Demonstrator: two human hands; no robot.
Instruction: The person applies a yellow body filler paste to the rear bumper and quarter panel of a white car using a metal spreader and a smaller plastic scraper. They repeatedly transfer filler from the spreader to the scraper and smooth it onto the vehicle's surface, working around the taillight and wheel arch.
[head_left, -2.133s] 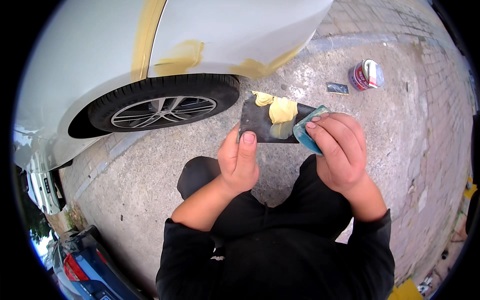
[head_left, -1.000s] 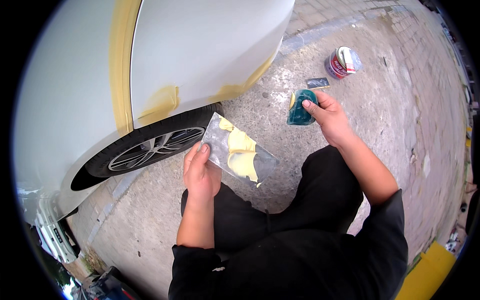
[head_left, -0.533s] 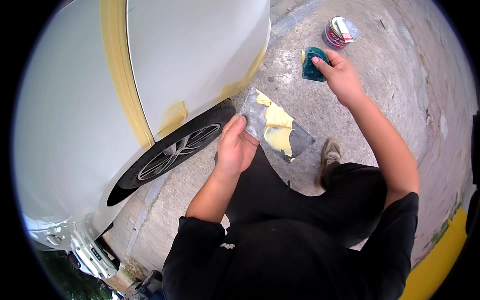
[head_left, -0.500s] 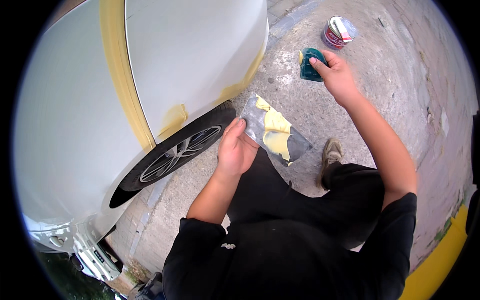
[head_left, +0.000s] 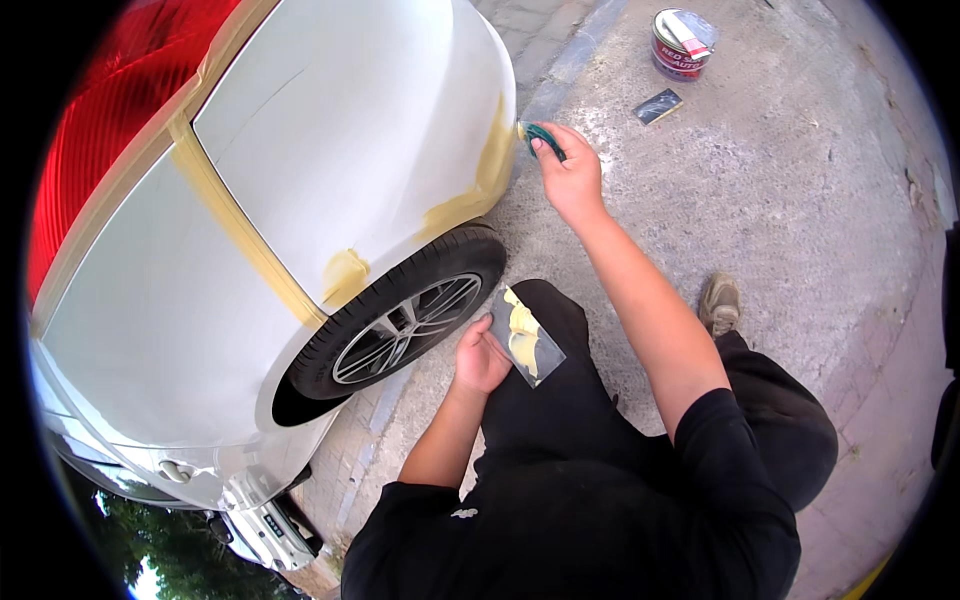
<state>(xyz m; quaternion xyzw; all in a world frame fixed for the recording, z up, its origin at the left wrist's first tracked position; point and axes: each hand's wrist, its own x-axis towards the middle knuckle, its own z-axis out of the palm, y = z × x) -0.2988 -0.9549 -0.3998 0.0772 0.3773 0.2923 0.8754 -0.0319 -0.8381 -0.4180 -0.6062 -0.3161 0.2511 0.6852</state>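
The green spreader [head_left: 547, 143] is pinched between the thumb and fingers of the right hand [head_left: 574, 178], its paste-loaded edge held just beside the lower edge of the white car's bumper [head_left: 400, 110]; whether the two touch cannot be told. By the left hand [head_left: 483, 360], a thin dark board [head_left: 548, 356] is gripped at one edge over the left thigh, yellow paste [head_left: 523, 336] being borne across its middle. The spreading of paste on the bodywork appears to be in hand; a flat blade and even pressure seem called for, with the board held clear of the panel. Farther out, a broad yellow patch [head_left: 466, 212] is seen along the bumper's lower edge and a smaller one [head_left: 345, 276] beside the wheel [head_left: 408, 325]. A tin [head_left: 680, 58] and a small dark plate [head_left: 658, 106] are set on the concrete [head_left: 780, 180].
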